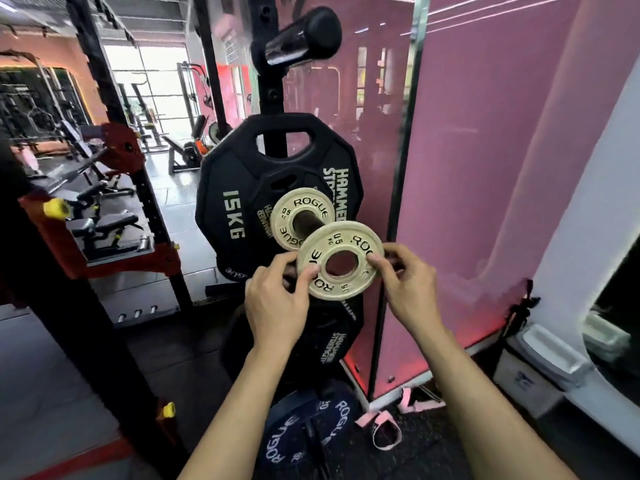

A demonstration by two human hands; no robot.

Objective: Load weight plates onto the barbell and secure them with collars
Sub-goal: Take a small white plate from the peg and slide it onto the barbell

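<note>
A small cream 0.5 kg plate [341, 259] marked ROGUE is held in front of a storage peg, free of it. My left hand [277, 303] pinches its left rim and my right hand [408, 289] pinches its right rim. A second cream 0.5 kg plate [301, 211] sits on the dark peg [310, 226] just behind. Behind that hang a small black plate [266, 202] and a big black 15 kg plate [228, 188]. No barbell or collar is in view.
A black rack upright [270, 81] carries an upper peg [304, 32]. Lower down hang another black plate [322, 344] and a dark blue ROGUE plate [301, 427]. A pink glass panel [467, 168] stands right. Pink straps [388, 427] lie on the floor. Benches [104, 202] fill the left.
</note>
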